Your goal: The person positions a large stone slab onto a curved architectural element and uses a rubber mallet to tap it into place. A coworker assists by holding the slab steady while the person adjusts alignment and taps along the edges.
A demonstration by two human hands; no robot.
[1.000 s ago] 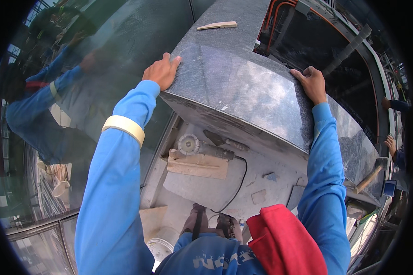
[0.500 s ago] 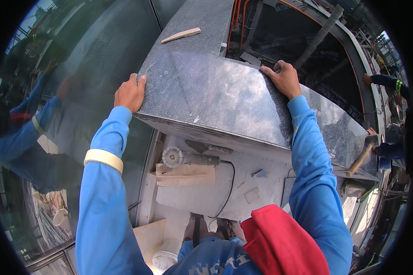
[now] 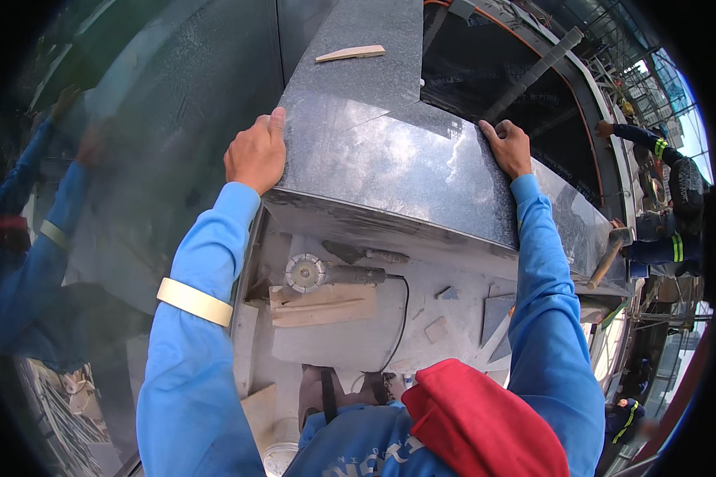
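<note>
Our grip: left hand point(image 3: 254, 153) and right hand point(image 3: 507, 148) grasping slab point(image 3: 390, 175) at left and far edges. Uneven push could slide slab, pinching left hand against glass point(image 3: 191, 87).

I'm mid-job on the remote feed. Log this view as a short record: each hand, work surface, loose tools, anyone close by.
Left hand: left hand at the left edge of the gray speckled slab, beside the glass panel
Right hand: right hand at the slab's right-hand edge, fingers curled
On surface beyond: wooden wedge
Below slab: corded angle grinder, near a wooden board
Far right: hammer, wooden handle
Left sleeve: cream ring, probably tape
Nearby: co-worker at right, near hammer; grip unclear
</note>
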